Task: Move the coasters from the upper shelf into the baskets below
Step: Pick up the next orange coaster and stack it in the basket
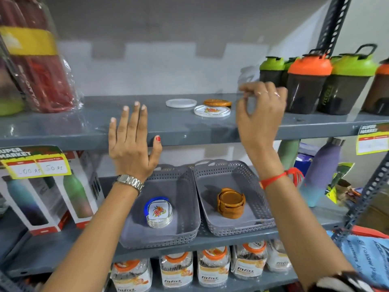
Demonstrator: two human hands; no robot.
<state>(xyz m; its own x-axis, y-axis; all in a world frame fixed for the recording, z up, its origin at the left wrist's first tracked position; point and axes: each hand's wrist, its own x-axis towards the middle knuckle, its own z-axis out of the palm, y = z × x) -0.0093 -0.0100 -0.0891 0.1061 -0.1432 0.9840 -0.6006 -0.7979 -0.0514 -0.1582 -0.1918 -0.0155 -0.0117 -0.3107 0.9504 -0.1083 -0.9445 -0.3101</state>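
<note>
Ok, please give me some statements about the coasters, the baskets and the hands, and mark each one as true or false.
1. Three coasters lie on the upper shelf: a plain white coaster, an orange coaster and a floral white coaster. True.
2. The right hand holds a coaster. False: its fingers are curled beside the coasters, with no coaster in its grip.
3. The left basket holds a stack of floral coasters. True.
4. The right basket is empty. False: it holds an orange coaster stack.
5. The left hand is open and flat at the shelf edge. True.
</note>
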